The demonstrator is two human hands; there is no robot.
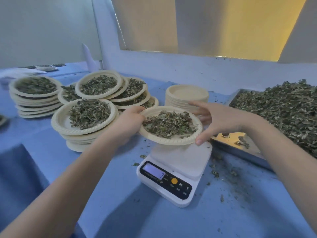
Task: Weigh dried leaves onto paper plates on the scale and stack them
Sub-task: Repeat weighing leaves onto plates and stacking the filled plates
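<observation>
Both forearms reach in from six o'clock. Left hand (127,121) grips the filled plate (171,140) at its nine o'clock rim; right hand (217,121) pinches the three o'clock rim, thumb beneath. It hovers above the scale (173,176). Judged risk: tilting spills leaves (169,125); the leaning stack (82,131) at ten o'clock could slide.

I work in a small herb-packing room: blue-covered surface (120,212), digital scale (173,176), metal tray (240,148) of dried leaves (283,107).
</observation>
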